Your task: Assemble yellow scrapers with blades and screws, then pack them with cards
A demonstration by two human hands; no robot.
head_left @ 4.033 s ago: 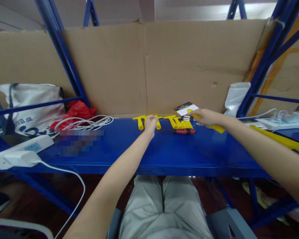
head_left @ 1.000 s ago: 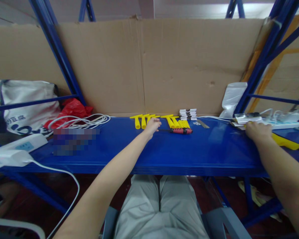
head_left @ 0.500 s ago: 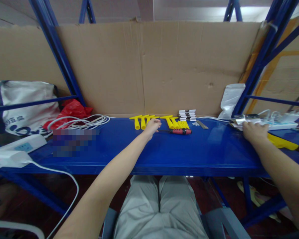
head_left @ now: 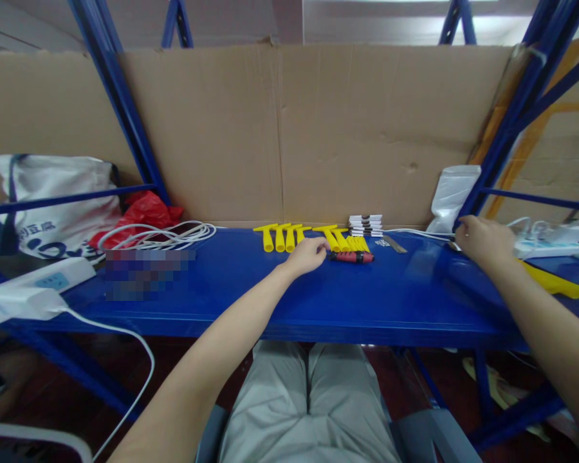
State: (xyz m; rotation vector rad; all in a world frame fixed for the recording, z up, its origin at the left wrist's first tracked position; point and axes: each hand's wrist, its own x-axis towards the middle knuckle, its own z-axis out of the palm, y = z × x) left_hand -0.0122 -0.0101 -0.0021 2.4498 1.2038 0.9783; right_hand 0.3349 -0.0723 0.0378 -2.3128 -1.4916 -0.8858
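Note:
My left hand is over the middle of the blue table, its fingers curled beside the tip end of a red-handled screwdriver; whether it grips the shaft is hidden. Behind it stand yellow T-shaped pieces, with more yellow pieces to the right. A stack of white packets, small white bits and a flat metal strip lie farther right. At the right rear, my right hand reaches toward the blue post, fingers bent; what they hold, if anything, is hidden.
A power strip and a yellow tool lie at the right. A white bag leans by the post. On the left are coiled white cables, a red bag, a cloth bag and another power strip. Cardboard stands behind.
My left hand has shifted right and slightly down toward the screwdriver's handle. My right hand has moved back and left, and the silvery item beneath it no longer shows there. The view has shifted slightly.

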